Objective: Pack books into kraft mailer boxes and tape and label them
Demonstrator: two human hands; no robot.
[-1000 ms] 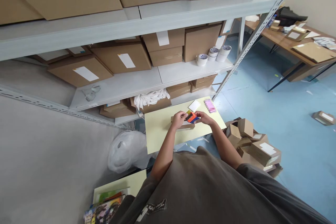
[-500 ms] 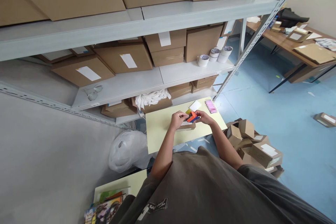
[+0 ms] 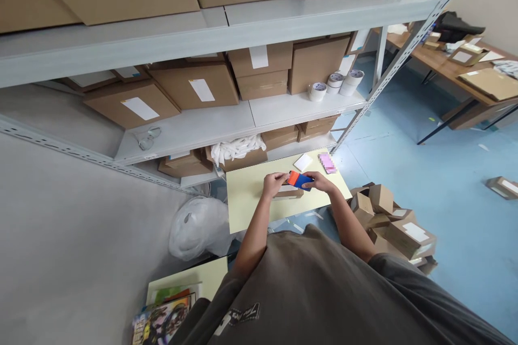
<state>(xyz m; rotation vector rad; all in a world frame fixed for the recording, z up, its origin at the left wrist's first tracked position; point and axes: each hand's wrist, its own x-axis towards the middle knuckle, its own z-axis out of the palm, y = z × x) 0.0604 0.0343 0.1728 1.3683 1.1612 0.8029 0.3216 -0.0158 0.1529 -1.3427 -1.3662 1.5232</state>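
Between my hands is a small blue and orange packet (image 3: 300,180), over the pale yellow table (image 3: 245,199). My left hand (image 3: 275,183) pinches its orange end. My right hand (image 3: 319,181) has its fingers closed on the blue end. Just below the packet a small cardboard box (image 3: 289,194) lies on the table, partly covered by my left hand and the packet. A white card (image 3: 302,161) and a pink blurred item (image 3: 327,163) lie behind my hands.
Metal shelving (image 3: 283,113) with cardboard boxes and white tape rolls (image 3: 318,91) stands ahead. Several cartons (image 3: 408,232) are piled on the floor at right. A plastic bag (image 3: 198,229) and magazines (image 3: 164,323) are at left.
The packet has turned and flattened, showing more blue; the yellow part seen earlier is no longer visible. The whole view has shifted slightly.
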